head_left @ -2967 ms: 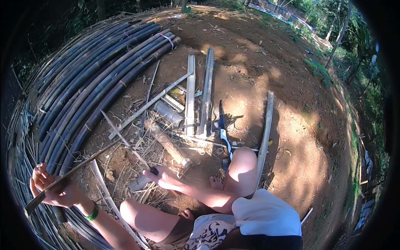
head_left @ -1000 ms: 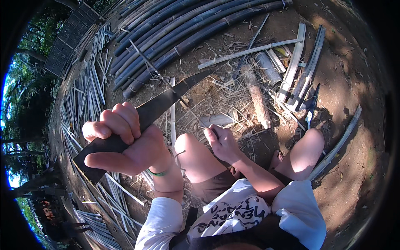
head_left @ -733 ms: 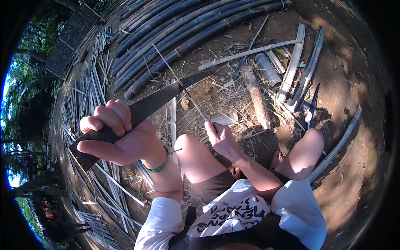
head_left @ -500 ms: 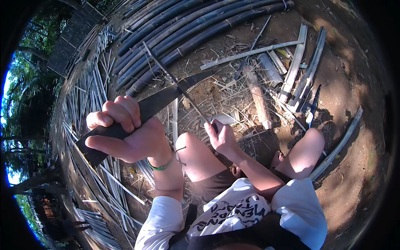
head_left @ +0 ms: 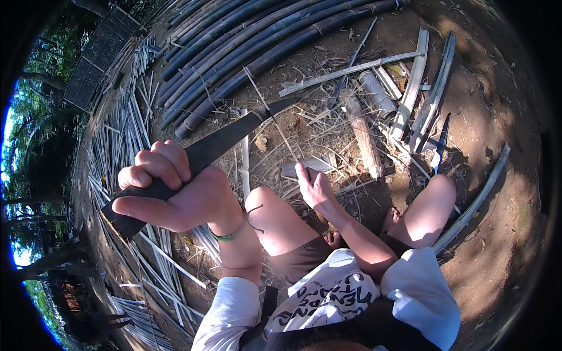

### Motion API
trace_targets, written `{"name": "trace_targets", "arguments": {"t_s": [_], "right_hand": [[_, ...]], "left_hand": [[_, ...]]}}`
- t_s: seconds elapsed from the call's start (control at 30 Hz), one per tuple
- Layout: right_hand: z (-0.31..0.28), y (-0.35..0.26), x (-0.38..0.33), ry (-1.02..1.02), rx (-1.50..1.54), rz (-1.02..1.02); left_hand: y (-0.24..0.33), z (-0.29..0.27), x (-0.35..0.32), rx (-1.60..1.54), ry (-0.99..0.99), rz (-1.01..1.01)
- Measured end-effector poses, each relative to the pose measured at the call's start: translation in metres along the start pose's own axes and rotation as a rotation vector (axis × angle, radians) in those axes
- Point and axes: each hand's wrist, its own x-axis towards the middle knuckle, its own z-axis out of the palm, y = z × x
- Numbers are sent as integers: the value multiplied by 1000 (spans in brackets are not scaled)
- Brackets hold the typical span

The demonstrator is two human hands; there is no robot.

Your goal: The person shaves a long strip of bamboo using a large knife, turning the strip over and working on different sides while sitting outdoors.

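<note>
My left hand (head_left: 175, 196), fingers wrapped fully around the handle, holds the long dark blade (head_left: 234, 137) raised. My right hand (head_left: 316, 187) pinches a thin bamboo sliver (head_left: 272, 120) upright above the ground litter. Judged step: shaving the sliver; the next stroke needs the edge aligned clear of my fingers.

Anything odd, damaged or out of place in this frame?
Nothing stands out. The left hand grips a long dark blade, the right hand holds a thin bamboo strip upright, and cut poles and slats lie loosely on the dirt.
</note>
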Motion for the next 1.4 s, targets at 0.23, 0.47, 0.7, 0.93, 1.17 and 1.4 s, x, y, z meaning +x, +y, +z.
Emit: {"name": "trace_targets", "arguments": {"t_s": [0.23,0.47,0.7,0.93,1.17,1.4], "right_hand": [[20,4,-24,89,45,-630],[32,6,-27,24,118,-423],[39,53,14,174,-45,-297],[3,4,-24,32,-1,-554],[-40,-37,-24,17,-252,-466],[-61,-23,-27,-37,-318,-394]], "left_hand": [[-2,-5,4,13,53,33],[2,-10,11,147,261,90],[-1,-20,17,77,262,66],[5,-28,17,-135,-107,-124],[5,-45,24,-318,-482,-283],[5,-42,17,-413,-589,-319]]}}
